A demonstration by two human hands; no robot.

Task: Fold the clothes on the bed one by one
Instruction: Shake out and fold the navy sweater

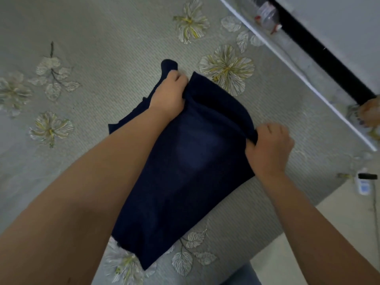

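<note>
Grey-green ribbed fabric covers the bed (107, 38), printed with pale flowers with yellow centres and veined leaves; about six flower heads show in the head view. Past the bed's right edge lies a light floor (308, 233), and along the upper right run a white rail (287, 60) and a black strip (329, 64). One clear plastic bottle (268, 16) lies near that rail, and one small white object (364, 185) sits on the floor at right.

One garment is in sight: a dark navy cloth (185, 182), partly folded, lying flat on the bed near its right edge. Two bare arms reach over it. The left hand (168, 93) clutches the cloth's far edge, fingers curled into the fabric. The right hand (269, 147) pinches the right-hand edge, raising a ridge of cloth between the two hands.
</note>
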